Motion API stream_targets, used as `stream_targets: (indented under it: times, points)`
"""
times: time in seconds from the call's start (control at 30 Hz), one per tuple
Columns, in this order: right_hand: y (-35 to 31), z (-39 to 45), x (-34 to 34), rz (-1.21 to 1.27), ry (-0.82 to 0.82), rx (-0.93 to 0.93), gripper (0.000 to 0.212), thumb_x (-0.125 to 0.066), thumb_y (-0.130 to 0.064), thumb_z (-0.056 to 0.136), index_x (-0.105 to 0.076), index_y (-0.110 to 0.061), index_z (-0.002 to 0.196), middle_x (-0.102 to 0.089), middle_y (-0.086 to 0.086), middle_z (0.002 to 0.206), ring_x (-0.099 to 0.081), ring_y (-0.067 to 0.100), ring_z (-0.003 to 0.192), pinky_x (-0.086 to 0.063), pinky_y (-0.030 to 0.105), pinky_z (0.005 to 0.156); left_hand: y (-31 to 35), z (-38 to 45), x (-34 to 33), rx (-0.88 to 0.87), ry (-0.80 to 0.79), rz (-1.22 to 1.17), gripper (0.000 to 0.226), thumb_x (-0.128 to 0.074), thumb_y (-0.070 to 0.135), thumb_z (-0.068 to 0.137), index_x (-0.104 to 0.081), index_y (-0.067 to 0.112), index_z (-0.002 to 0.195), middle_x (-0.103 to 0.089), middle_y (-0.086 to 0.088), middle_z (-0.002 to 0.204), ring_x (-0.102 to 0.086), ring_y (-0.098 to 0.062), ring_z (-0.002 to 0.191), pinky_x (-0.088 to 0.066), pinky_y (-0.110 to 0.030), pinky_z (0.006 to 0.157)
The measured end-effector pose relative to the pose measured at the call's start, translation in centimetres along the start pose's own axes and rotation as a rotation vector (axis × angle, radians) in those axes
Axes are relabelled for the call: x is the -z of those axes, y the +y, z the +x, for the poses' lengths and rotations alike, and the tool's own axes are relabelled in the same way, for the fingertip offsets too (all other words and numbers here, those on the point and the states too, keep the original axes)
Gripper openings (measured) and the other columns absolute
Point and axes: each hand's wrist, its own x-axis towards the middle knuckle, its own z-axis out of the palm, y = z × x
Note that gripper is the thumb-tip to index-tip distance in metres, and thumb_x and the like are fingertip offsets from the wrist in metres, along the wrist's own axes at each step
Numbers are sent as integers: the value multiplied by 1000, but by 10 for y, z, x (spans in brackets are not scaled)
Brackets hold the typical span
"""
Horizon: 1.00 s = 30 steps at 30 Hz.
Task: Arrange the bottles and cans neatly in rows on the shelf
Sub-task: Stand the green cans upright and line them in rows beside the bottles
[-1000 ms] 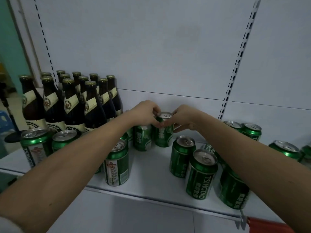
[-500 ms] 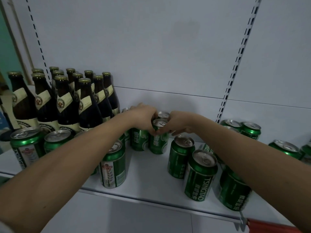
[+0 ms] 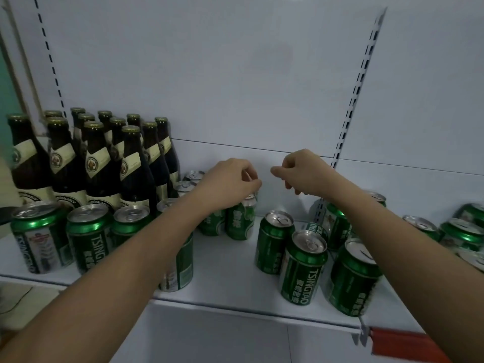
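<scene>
A green Tsingtao can (image 3: 242, 220) stands upright near the back of the white shelf (image 3: 227, 271), beside another can (image 3: 212, 222). My left hand (image 3: 230, 180) hangs just over its top with loosely curled fingers and grips nothing I can see. Up and to the right, my right hand (image 3: 301, 171) is clear of the can, its fingers loosely curled and empty. Several dark brown bottles (image 3: 99, 166) with cream labels stand in rows at the back left.
More green cans stand loosely: front left (image 3: 89, 237), under my left forearm (image 3: 178, 268), a front-right cluster (image 3: 303, 265), far right (image 3: 461, 231), and behind the bottles (image 3: 193, 175). A slotted upright (image 3: 353, 100) runs up the back panel. A red strip (image 3: 408, 344) marks the shelf's front right edge.
Both hands were holding the can's top and set it down near the back. My right hand has since let go and risen to the right; my left hand has eased up.
</scene>
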Motion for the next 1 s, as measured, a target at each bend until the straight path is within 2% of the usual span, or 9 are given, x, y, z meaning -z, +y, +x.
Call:
stream_targets:
  times: [0.1,0.2,0.27,0.33,0.43,0.53,0.67,0.83,1.0]
  points:
    - [5,-17,14,41,64,-21,38,-59,-33,96,-63,2,81,-69,5,68,-57,15,52,-41,22,49,12,-12,-9,-34,34,-129,6,-65,34,91,-67,29,93,-66,13,90,-61,-5,81,-49,-26,71]
    - [19,-35,32,125,172,-51,39,-61,-32,95,-61,2,77,-66,5,63,-53,13,47,-44,25,51,25,-16,-17,-75,48,-203,4,-65,30,92,-68,28,91,-66,13,89,-59,1,78,-44,-17,65]
    - [31,-47,47,157,233,-98,38,-61,-31,96,-59,-1,72,-62,3,59,-50,10,44,-43,24,50,33,-12,-22,-99,41,-218,5,-64,29,93,-68,28,90,-65,14,88,-57,3,77,-42,-14,64]
    - [42,-57,63,155,261,-145,38,-60,-31,97,-60,-3,71,-61,3,59,-49,12,45,-42,25,50,45,-5,-26,-116,-36,-208,5,-64,29,93,-68,27,91,-65,13,89,-58,-1,79,-45,-17,68]
    - [61,-68,82,102,254,-203,38,-59,-33,98,-61,-5,72,-65,5,63,-52,16,50,-42,27,52,63,11,-33,-138,-140,-133,10,-63,32,93,-69,25,95,-63,12,91,-61,-10,88,-50,-28,80]
    - [82,-73,100,10,215,-252,34,-59,-33,97,-62,-7,75,-67,5,65,-55,15,51,-40,26,52,80,28,-44,-152,-172,-80,13,-62,33,92,-70,23,96,-61,13,91,-61,-12,93,-52,-33,87]
    - [115,-75,122,-138,193,-288,33,-58,-32,97,-63,-3,81,-68,7,69,-59,18,55,-43,28,56,103,48,-63,-177,-186,-1,11,-62,30,91,-70,22,92,-65,7,95,-62,-14,92,-52,-33,84]
    - [161,-67,142,-198,158,-313,33,-57,-33,97,-64,-3,83,-69,9,73,-61,21,57,-48,30,59,131,72,-94,-192,-208,43,10,-63,30,91,-70,22,87,-70,4,92,-64,-14,86,-50,-27,75]
    - [205,-70,165,-156,113,-304,31,-56,-33,98,-64,-7,83,-68,5,71,-60,19,57,-45,28,55,168,84,-114,-243,-372,5,16,-65,34,93,-70,22,102,-69,5,100,-67,-16,88,-54,-29,79]
